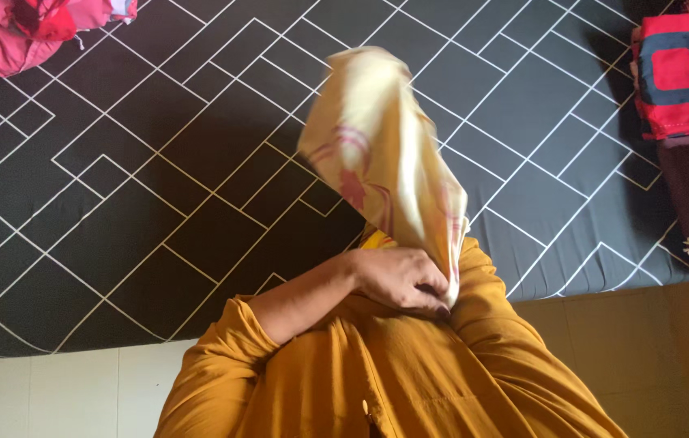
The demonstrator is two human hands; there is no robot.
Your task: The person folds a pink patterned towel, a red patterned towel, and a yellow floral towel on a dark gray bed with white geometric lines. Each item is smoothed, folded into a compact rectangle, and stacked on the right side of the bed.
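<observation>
**Yellow cloth going up over patterned mattress**

A black mattress with white geometric lines (117, 203) is lying bare. At its 6 o'clock edge, a pale yellow, pink-flowered cloth (385, 154) is hanging unfolded and blurred, folding seemingly hardly begun. The left hand (399, 280) is pinching its lower edge; the right hand is hiding behind it.

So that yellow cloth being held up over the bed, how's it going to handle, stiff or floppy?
Probably floppy: the yellow cloth drapes and folds where the left hand pinches its lower edge. It looks thin and light, likely to billow rather than hold shape. The right hand seems hidden behind it. Dropped on the dark mattress, it would likely crumple, not slide.
</observation>
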